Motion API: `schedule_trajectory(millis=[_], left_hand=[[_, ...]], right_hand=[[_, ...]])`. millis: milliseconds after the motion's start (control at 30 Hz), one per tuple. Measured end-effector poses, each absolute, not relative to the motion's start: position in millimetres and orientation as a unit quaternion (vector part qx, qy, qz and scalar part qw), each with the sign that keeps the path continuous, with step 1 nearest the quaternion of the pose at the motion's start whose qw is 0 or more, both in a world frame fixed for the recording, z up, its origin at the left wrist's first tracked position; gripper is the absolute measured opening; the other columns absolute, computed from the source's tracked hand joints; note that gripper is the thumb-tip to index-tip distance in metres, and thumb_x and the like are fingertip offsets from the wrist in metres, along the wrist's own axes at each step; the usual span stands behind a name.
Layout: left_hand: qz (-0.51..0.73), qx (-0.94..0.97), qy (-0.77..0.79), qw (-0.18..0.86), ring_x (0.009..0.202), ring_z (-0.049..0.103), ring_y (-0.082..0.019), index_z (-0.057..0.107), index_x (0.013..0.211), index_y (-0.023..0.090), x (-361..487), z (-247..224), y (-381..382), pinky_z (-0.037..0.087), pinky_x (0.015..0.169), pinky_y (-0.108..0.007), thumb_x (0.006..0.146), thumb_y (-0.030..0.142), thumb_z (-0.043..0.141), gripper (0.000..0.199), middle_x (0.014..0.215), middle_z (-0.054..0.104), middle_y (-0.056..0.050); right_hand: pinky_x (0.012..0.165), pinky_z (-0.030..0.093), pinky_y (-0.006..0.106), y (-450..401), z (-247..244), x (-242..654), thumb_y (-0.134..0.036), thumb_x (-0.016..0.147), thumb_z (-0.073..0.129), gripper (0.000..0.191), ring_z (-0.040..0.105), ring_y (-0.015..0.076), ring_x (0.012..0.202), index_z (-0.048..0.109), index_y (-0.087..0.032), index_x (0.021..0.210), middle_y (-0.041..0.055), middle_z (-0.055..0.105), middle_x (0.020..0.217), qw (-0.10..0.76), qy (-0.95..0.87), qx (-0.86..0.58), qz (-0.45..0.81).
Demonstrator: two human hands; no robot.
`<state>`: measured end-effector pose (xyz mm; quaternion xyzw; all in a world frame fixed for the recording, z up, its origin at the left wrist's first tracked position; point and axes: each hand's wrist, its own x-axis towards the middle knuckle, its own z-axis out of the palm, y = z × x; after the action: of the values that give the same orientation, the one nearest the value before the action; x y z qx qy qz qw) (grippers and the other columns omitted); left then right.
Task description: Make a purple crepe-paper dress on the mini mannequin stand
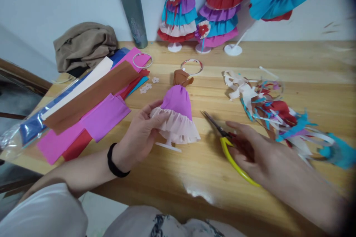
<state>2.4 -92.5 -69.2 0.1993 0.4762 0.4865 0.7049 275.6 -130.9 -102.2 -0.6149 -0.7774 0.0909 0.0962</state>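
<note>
Open lane on the light wooden desk (167, 177): front edge, between left hand (143, 129) and right hand (251, 155). Second one runs back between the brown, purple and pale-pink ruffled dress (178, 100) and the tangled heap of multicoloured scraps (280, 114), which blocks the right. Tight gap (watch the points) between dress and yellow-handled metal scissors (230, 157). Left blocked by flat stacked coloured sheets (94, 96). Rear: grey-green cylindrical bottle (134, 14) and tiered blue, white and red dress (178, 18) stand in the way.
</note>
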Motion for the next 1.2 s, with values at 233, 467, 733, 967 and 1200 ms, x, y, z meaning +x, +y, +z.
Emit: schedule_trajectory(millis=[233, 467, 733, 967, 1200], left_hand=[[0.471, 0.196, 0.470, 0.721, 0.078, 0.065, -0.017, 0.064, 0.098, 0.015, -1, -57, -100, 0.055, 0.074, -0.030, 0.085, 0.027, 0.068, 0.018, 0.087, 0.068, -0.005], [0.492, 0.159, 0.486, 0.705, 0.078, 0.065, -0.016, 0.069, 0.090, 0.015, -11, -58, -100, 0.054, 0.073, -0.028, 0.089, 0.026, 0.062, 0.013, 0.087, 0.070, -0.004], [0.483, 0.149, 0.486, 0.713, 0.071, 0.067, -0.017, 0.068, 0.094, 0.014, -15, -63, -100, 0.057, 0.069, -0.031, 0.088, 0.021, 0.064, 0.010, 0.084, 0.071, -0.005], [0.481, 0.131, 0.494, 0.713, 0.068, 0.067, -0.018, 0.067, 0.091, 0.013, -11, -68, -104, 0.059, 0.067, -0.033, 0.086, 0.024, 0.068, 0.012, 0.083, 0.072, -0.007], [0.475, 0.116, 0.476, 0.731, 0.067, 0.067, -0.018, 0.070, 0.087, 0.013, -10, -71, -106, 0.057, 0.066, -0.033, 0.087, 0.025, 0.066, 0.012, 0.081, 0.073, -0.007]], right_hand=[[0.053, 0.054, 0.035, -126, -106, 275, -0.033, 0.087, 0.048, 0.043, 0.074, 0.0269, 0.072, 0.058, -0.021, 0.127, 0.0097, 0.076, 0.095, 0.076, -0.777, -0.616, 0.107], [0.044, 0.038, 0.030, -117, -89, 256, -0.039, 0.087, 0.060, 0.035, 0.071, 0.0275, 0.061, 0.068, -0.024, 0.118, 0.0071, 0.077, 0.089, -0.077, -0.796, -0.599, 0.045], [0.065, 0.047, 0.026, -7, -37, 234, -0.023, 0.091, 0.055, 0.025, 0.067, 0.0188, 0.072, 0.073, -0.012, 0.105, 0.0087, 0.076, 0.084, 0.135, -0.802, -0.567, 0.129], [0.071, 0.047, 0.016, 91, -59, 181, -0.021, 0.095, 0.038, 0.039, 0.069, 0.0112, 0.081, 0.074, -0.008, 0.092, 0.0093, 0.078, 0.092, 0.138, -0.796, -0.584, 0.076], [0.069, 0.051, 0.019, 107, -70, 158, -0.021, 0.087, 0.055, 0.025, 0.072, 0.0158, 0.083, 0.072, -0.004, 0.080, 0.0151, 0.077, 0.087, 0.102, -0.804, -0.582, 0.065]])
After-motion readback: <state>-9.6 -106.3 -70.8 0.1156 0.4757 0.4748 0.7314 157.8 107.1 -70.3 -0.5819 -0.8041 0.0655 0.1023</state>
